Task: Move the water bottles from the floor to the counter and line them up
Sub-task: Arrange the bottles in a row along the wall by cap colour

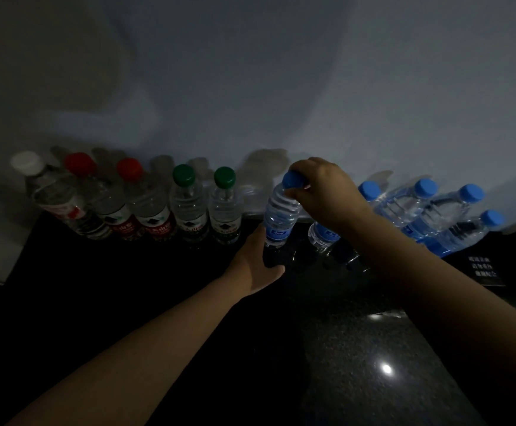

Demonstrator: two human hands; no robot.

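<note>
Two bare arms show, with no clothing covering any part that is in view. The left forearm (pixel 146 342) and right forearm (pixel 434 272) are uncovered from the picture's edge down to the wrists. The left hand (pixel 258 262) and right hand (pixel 321 192) are ungloved. The dim light keeps both in shadow, so nails and finer skin detail cannot be made out.

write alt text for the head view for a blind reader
A right hand grips the blue cap of a bottle at a dark counter, while the left hand sits open at its base. Left of it stand five bottles with white, red and green caps; right of it, more blue-capped bottles.
</note>
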